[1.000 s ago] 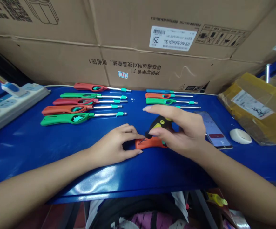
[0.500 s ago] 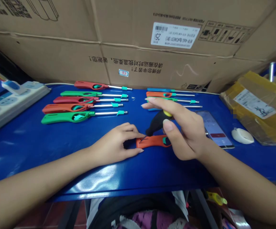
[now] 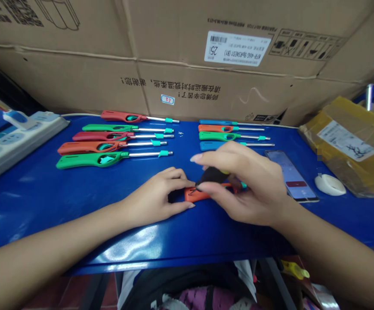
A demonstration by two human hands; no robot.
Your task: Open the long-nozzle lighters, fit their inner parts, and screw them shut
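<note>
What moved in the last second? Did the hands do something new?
The right hand came down toward the table, bringing the black plastic part it holds low over the orange lighter handle. Nothing was let go. The left hand stayed on the handle's end, and the rows of long lighters stayed put.

Blue workbench point(image 3: 77, 193) held: nine utility lighters point(image 3: 91, 160) in two rows; one power strip point(image 3: 35, 129); one smartphone point(image 3: 292, 176); one white oval object point(image 3: 329, 185); one taped yellow parcel point(image 3: 341, 146) — cardboard cartons point(image 3: 206, 86) were stacked behind.
</note>
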